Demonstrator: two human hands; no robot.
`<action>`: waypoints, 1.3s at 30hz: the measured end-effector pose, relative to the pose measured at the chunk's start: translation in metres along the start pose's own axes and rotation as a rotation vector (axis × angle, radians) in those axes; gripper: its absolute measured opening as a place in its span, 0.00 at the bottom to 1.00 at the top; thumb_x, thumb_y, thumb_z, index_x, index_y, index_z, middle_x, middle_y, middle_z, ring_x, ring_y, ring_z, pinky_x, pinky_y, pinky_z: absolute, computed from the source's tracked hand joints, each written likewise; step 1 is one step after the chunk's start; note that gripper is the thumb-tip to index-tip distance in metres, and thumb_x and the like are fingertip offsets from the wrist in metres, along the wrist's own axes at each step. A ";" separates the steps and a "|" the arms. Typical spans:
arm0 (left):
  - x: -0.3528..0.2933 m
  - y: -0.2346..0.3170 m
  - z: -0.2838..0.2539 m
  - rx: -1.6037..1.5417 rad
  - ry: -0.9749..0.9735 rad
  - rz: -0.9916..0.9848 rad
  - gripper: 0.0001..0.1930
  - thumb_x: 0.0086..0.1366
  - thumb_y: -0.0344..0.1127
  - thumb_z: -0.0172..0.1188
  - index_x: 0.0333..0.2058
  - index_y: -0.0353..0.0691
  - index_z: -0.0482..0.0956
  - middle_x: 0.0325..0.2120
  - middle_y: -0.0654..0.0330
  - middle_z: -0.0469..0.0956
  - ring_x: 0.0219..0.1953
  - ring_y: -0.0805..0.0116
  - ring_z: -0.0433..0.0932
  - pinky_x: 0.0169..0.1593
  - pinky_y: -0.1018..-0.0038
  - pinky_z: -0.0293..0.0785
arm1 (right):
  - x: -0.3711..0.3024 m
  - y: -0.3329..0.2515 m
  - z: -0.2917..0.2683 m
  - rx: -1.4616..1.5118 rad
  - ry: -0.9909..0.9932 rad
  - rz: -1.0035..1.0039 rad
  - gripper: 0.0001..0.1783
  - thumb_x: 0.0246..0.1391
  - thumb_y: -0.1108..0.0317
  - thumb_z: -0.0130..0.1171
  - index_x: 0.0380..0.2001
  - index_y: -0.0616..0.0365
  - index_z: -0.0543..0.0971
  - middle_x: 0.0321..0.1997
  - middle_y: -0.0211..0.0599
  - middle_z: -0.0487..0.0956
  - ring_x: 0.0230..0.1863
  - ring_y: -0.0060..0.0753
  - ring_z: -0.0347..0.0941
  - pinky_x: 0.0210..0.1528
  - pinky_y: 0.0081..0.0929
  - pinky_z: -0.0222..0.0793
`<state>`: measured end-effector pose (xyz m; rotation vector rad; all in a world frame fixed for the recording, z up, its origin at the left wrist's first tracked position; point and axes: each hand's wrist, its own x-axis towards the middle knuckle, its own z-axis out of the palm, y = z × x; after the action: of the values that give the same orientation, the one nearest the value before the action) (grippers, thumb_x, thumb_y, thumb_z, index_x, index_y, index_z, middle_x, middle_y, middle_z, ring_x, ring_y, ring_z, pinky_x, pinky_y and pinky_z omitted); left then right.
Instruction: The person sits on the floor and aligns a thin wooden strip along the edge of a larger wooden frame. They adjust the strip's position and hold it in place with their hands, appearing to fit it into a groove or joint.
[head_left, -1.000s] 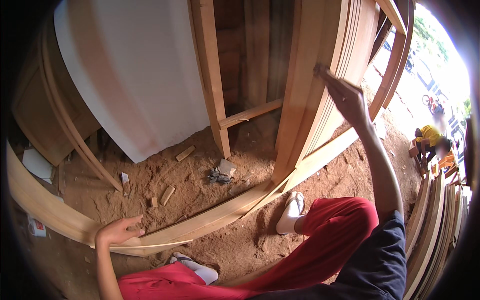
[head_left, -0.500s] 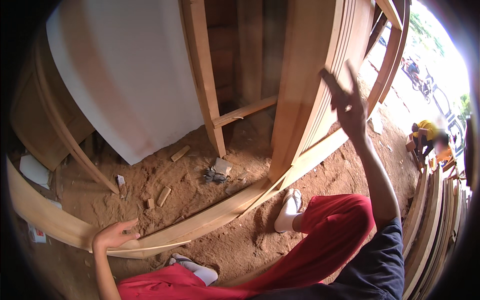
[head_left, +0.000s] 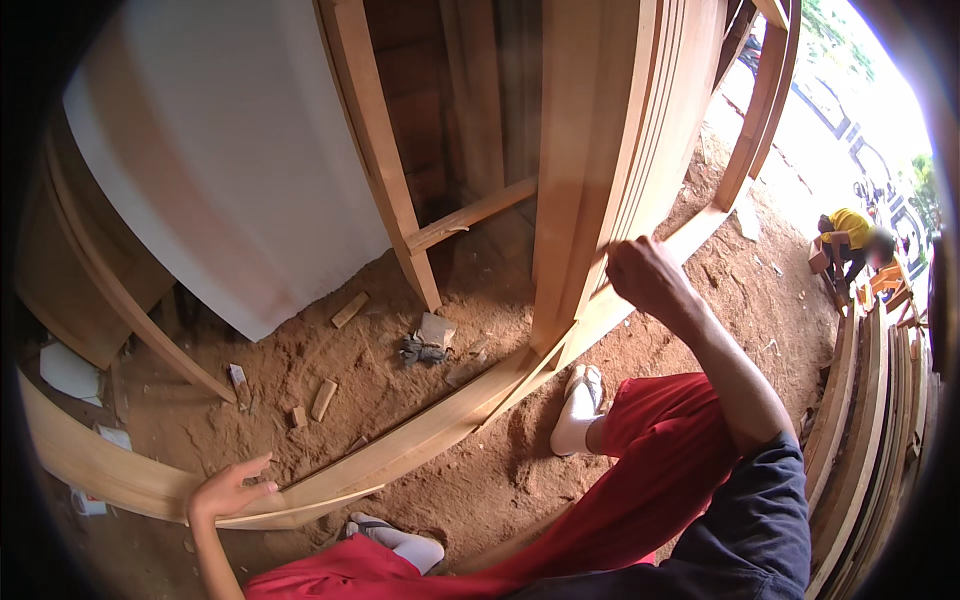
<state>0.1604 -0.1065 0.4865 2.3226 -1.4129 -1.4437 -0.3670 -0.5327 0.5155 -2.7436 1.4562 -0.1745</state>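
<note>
A long pale wooden board [head_left: 400, 455] lies low on edge, seeming curved across the view. My left hand [head_left: 232, 487] is at its near left part, fingers stretched and thumb apart, the palm against or just over the wood. At the right, my right hand [head_left: 648, 280] is closed in a fist, back of the hand upward. It is in front of the foot of the grooved upright boards [head_left: 650, 130] and the long board. Its fingertips are hidden, so whether it grips an edge cannot be told.
Sandy ground holds small wood offcuts [head_left: 323, 399] and a dark crumpled rag [head_left: 424, 349]. A white panel [head_left: 230, 170] leans at the left beside a wooden post [head_left: 378, 150]. Long timbers [head_left: 850, 420] are stacked at the right. A person in yellow [head_left: 850, 230] bends farther off.
My right hand has come down and left from its raised position, and its spread fingers have closed. My left hand stays at the board. The view has shifted slightly.
</note>
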 end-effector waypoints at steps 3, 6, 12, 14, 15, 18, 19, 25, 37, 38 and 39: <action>0.007 0.008 0.000 0.005 -0.011 0.025 0.42 0.70 0.52 0.67 0.73 0.32 0.63 0.69 0.44 0.71 0.67 0.51 0.75 0.68 0.64 0.70 | -0.004 0.006 0.005 0.167 -0.052 0.039 0.15 0.56 0.77 0.54 0.34 0.59 0.90 0.20 0.46 0.84 0.21 0.39 0.83 0.26 0.38 0.81; 0.004 0.009 -0.002 0.022 -0.003 0.029 0.41 0.70 0.51 0.67 0.73 0.32 0.63 0.68 0.43 0.71 0.67 0.52 0.75 0.68 0.64 0.70 | 0.006 -0.006 -0.029 0.174 0.120 0.086 0.16 0.64 0.76 0.52 0.43 0.52 0.90 0.27 0.39 0.86 0.24 0.31 0.83 0.28 0.32 0.83; 0.009 0.010 0.001 0.023 -0.010 0.039 0.41 0.70 0.50 0.68 0.72 0.31 0.64 0.67 0.41 0.73 0.67 0.52 0.76 0.67 0.65 0.70 | 0.006 -0.002 -0.054 0.293 0.448 0.140 0.19 0.72 0.58 0.55 0.57 0.55 0.84 0.30 0.42 0.87 0.29 0.29 0.86 0.38 0.34 0.83; 0.006 -0.001 0.001 0.036 0.003 0.035 0.41 0.70 0.50 0.68 0.72 0.31 0.64 0.67 0.41 0.73 0.67 0.51 0.76 0.67 0.65 0.71 | 0.016 0.010 -0.027 0.168 0.232 -0.029 0.16 0.71 0.61 0.54 0.49 0.56 0.87 0.27 0.43 0.86 0.30 0.34 0.87 0.40 0.39 0.83; 0.005 -0.001 0.002 0.028 0.004 0.032 0.41 0.70 0.50 0.68 0.72 0.31 0.64 0.67 0.41 0.73 0.67 0.51 0.76 0.67 0.65 0.71 | 0.011 -0.003 -0.025 0.286 0.119 0.093 0.17 0.71 0.64 0.52 0.41 0.59 0.88 0.24 0.45 0.85 0.30 0.36 0.87 0.38 0.38 0.83; 0.002 -0.001 0.003 0.016 0.009 0.037 0.41 0.70 0.50 0.68 0.71 0.30 0.64 0.67 0.41 0.73 0.66 0.51 0.76 0.67 0.65 0.71 | 0.018 0.016 -0.011 0.512 -0.109 0.181 0.17 0.70 0.64 0.53 0.38 0.63 0.88 0.22 0.38 0.84 0.26 0.26 0.85 0.32 0.29 0.83; 0.003 -0.003 0.003 0.021 0.010 0.049 0.41 0.70 0.50 0.68 0.71 0.30 0.64 0.67 0.41 0.73 0.66 0.51 0.76 0.67 0.65 0.71 | 0.018 0.020 -0.013 0.509 -0.008 0.107 0.16 0.71 0.64 0.54 0.40 0.63 0.87 0.24 0.36 0.84 0.27 0.24 0.84 0.33 0.27 0.83; 0.003 0.005 -0.001 0.048 0.008 0.073 0.41 0.70 0.51 0.67 0.71 0.29 0.64 0.66 0.41 0.73 0.65 0.51 0.77 0.66 0.65 0.71 | 0.017 0.001 -0.047 0.641 0.457 0.077 0.15 0.64 0.70 0.55 0.49 0.55 0.85 0.31 0.37 0.86 0.29 0.26 0.85 0.35 0.28 0.84; 0.002 -0.006 0.003 0.039 0.040 0.061 0.40 0.70 0.52 0.67 0.71 0.32 0.66 0.65 0.41 0.75 0.64 0.51 0.79 0.66 0.65 0.72 | 0.015 0.021 -0.031 0.524 -0.018 0.002 0.12 0.68 0.72 0.55 0.47 0.63 0.84 0.25 0.32 0.81 0.22 0.19 0.79 0.24 0.22 0.78; 0.003 -0.006 0.003 0.040 0.042 0.064 0.40 0.70 0.52 0.67 0.71 0.32 0.66 0.65 0.41 0.75 0.64 0.51 0.79 0.66 0.65 0.72 | 0.015 0.026 -0.030 0.574 0.113 0.006 0.13 0.70 0.70 0.54 0.50 0.62 0.85 0.25 0.31 0.81 0.22 0.18 0.78 0.23 0.21 0.77; 0.002 -0.006 0.003 0.040 0.046 0.064 0.40 0.70 0.53 0.67 0.71 0.32 0.67 0.65 0.41 0.75 0.64 0.51 0.79 0.66 0.65 0.72 | 0.017 0.022 -0.036 0.655 0.198 0.033 0.14 0.71 0.68 0.55 0.51 0.61 0.85 0.25 0.30 0.81 0.21 0.18 0.77 0.24 0.20 0.77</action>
<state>0.1622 -0.1028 0.4806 2.2959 -1.5028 -1.3484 -0.3797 -0.5587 0.5505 -2.2094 1.1924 -0.7837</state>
